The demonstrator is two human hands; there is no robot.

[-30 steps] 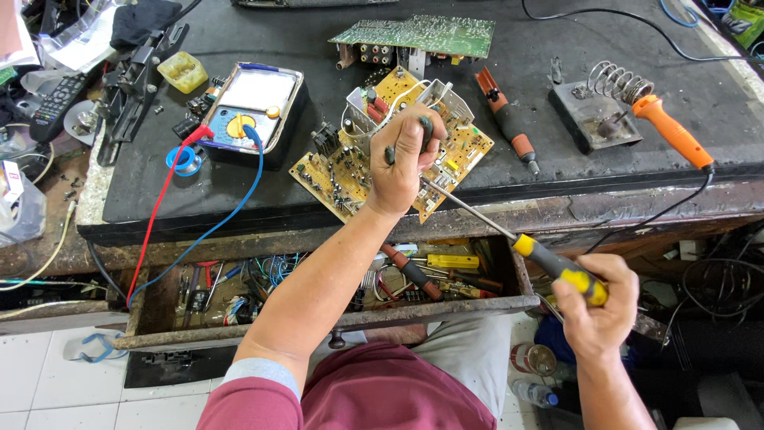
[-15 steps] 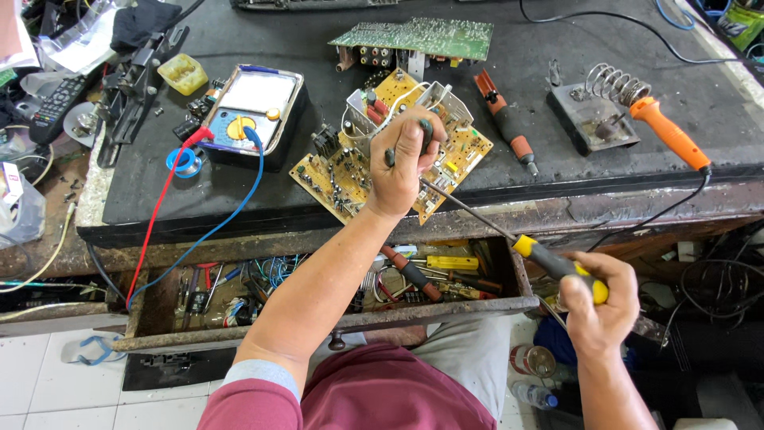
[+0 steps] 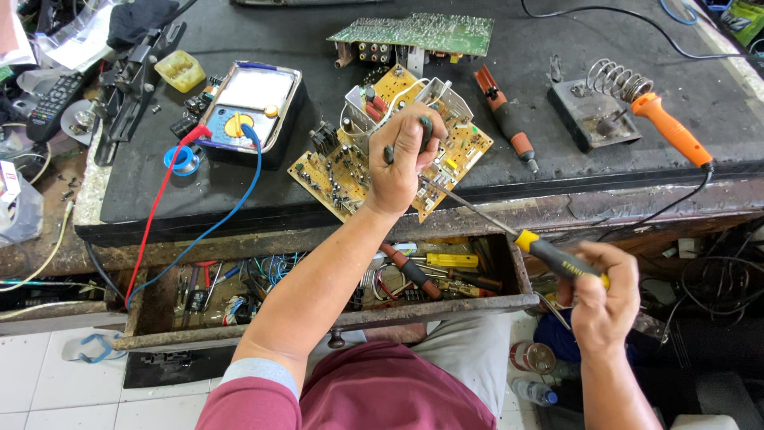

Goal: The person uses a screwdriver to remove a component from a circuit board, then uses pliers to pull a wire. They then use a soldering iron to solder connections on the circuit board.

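Centrally, a yellow circuit board (image 3: 350, 179), densely studded with small components and carrying a bent metal shield frame, lies tilted at the near edge of the black bench mat (image 3: 239, 199). Left hand (image 3: 402, 163) presses down on it, fingers clenched around a dark knob-like part on the board. Right hand (image 3: 601, 299) is closed on the yellow-and-black handle of a long screwdriver (image 3: 549, 259); its thin steel shaft runs up-left, tip meeting the board just under the left hand. Beside the board: an analogue multimeter (image 3: 247, 111) with red and blue leads trailing over the bench edge, a green circuit board (image 3: 422, 32) farther back, an orange-handled tool (image 3: 505, 119) lying flat, and an orange soldering iron (image 3: 672, 131) resting in its coiled wire stand. Mat surface is matte, scuffed, dusty. Below the worn bench edge an open wooden drawer (image 3: 334, 318) holds tangled wires, pliers and screwdrivers. White tiled floor shows at lower left; cables crowd the right side. Open mat remains between the board and the soldering stand.
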